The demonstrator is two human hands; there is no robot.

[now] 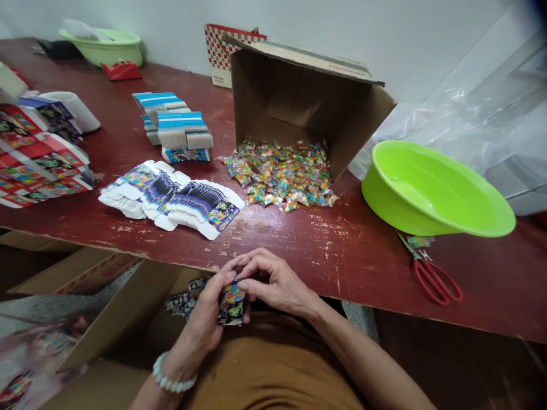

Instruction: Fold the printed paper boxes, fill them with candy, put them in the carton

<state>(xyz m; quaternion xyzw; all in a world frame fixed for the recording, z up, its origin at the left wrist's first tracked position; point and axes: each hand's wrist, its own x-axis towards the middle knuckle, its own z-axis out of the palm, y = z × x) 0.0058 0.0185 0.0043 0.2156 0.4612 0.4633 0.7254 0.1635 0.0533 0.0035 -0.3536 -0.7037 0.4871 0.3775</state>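
Note:
A small dark printed candy box [232,304] is held just off the table's front edge, close to my body. My left hand [209,310], with a beaded bracelet at the wrist, wraps around its side. At the box's upper end are the bent fingers and thumb of my right hand [273,282], pinching at its top; whether that end is closed is hidden. Below and left of the hands, several similar dark boxes [183,304] lie in an open cardboard carton [158,307]. A fanned stack of flat purple-and-white box blanks [188,199] rests on the table beyond.
Wrapped candies [286,176] spill from a tipped cardboard carton [294,97]. To the right are a green basin [440,193] and red-handled scissors [436,279]. Blue-topped card stacks [179,125] and red printed box blanks [43,159] occupy the left, with a red tape dispenser [122,70] behind.

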